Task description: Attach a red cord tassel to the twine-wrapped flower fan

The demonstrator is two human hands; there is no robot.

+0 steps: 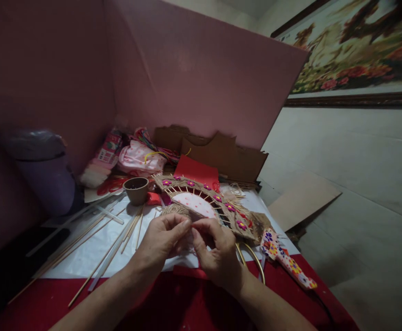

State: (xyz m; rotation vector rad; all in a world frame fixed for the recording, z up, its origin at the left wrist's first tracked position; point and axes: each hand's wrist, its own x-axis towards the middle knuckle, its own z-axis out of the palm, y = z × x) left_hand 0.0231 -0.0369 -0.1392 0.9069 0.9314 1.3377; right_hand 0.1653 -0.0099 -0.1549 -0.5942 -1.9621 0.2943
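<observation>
My left hand [165, 235] and my right hand [215, 247] meet over the near part of the table, fingertips pinched together. Whatever lies between them is too small and too hidden to name. Just beyond stands a fan-shaped craft piece [195, 204] with a dotted white half-round centre, thin sticks and a burlap rim bearing purple flowers. A ball of twine [176, 210] sits behind my left hand. Near my right wrist are gold-handled scissors [252, 262], partly covered by the hand.
Wooden sticks [93, 225] and clear glue sticks lie at left, near a small brown pot [136, 191]. A patterned glue gun [286, 258] rests at the right edge, its cord trailing. Red sheet [197, 172], cardboard [221, 154] and a purple bin [49, 179] stand farther back.
</observation>
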